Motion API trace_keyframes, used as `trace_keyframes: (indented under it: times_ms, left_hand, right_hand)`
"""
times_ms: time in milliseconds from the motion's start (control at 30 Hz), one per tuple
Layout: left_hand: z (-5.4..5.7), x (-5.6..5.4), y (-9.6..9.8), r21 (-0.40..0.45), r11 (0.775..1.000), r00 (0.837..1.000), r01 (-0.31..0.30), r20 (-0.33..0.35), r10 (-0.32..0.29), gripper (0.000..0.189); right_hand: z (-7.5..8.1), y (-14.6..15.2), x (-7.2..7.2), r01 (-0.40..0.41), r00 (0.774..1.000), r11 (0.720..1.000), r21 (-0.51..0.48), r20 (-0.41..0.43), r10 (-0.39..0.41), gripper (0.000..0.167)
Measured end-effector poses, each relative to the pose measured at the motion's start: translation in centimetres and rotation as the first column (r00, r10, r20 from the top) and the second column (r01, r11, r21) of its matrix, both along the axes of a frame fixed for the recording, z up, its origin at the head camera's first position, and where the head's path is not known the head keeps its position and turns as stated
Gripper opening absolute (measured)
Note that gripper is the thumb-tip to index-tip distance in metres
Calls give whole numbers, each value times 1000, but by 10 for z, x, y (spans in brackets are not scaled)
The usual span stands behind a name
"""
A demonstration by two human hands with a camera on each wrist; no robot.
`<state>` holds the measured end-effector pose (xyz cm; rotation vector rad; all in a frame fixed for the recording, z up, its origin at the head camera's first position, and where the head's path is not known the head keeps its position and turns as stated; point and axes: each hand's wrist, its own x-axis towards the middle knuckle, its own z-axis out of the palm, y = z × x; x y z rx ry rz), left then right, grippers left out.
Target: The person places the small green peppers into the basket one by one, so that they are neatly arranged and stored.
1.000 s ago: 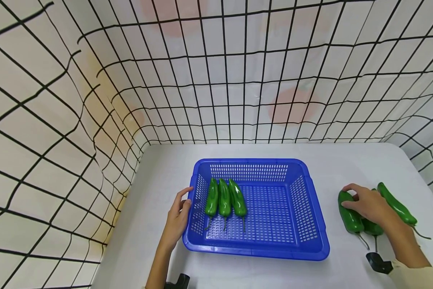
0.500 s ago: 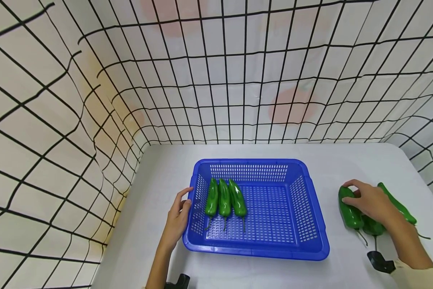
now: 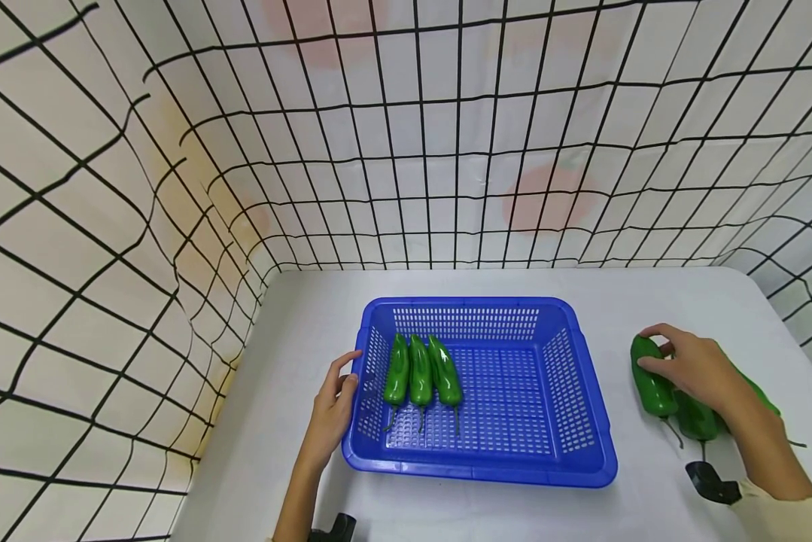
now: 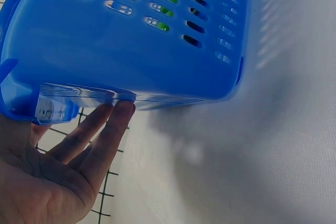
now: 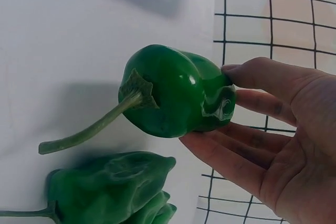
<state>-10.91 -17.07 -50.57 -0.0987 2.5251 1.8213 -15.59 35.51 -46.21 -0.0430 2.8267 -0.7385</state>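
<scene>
In the head view my right hand pinches a long green pepper between thumb and fingers, right of the basket. The right wrist view shows this pepper above the table, its stem pointing away from the hand. Under the right hand lies another green pepper, and a third pepper is partly hidden behind the hand. My left hand rests against the left side of the blue basket, fingers extended; in the left wrist view fingertips touch its outer wall.
Three green peppers lie side by side in the left part of the basket, stems toward me. A white table carries everything. Black wire grid panels stand behind and on both sides.
My right hand has shifted slightly away from me with the pepper, which moves up in the head view. It now covers more of the rightmost pepper. My left hand and the basket stay put.
</scene>
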Motion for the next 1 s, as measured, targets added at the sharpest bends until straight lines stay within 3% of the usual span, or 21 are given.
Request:
trace_keyframes:
  times_ms: [733,867,1000]
  left_hand:
    - [1,1,0,13,1000,1000,-3,17,3,39]
    - [9,1,3,18,1000,1000,1,18,-1,40]
    - [27,5,6,22,1000,1000,14,17,-15,40]
  right_hand:
    - [16,-21,-8,19,996,1000,25,-84,-17,54]
    - [19,-24,-9,24,995,999,25,-100,-22,53]
    - [22,-28,-9,34,995,999,29,-98,-31,55]
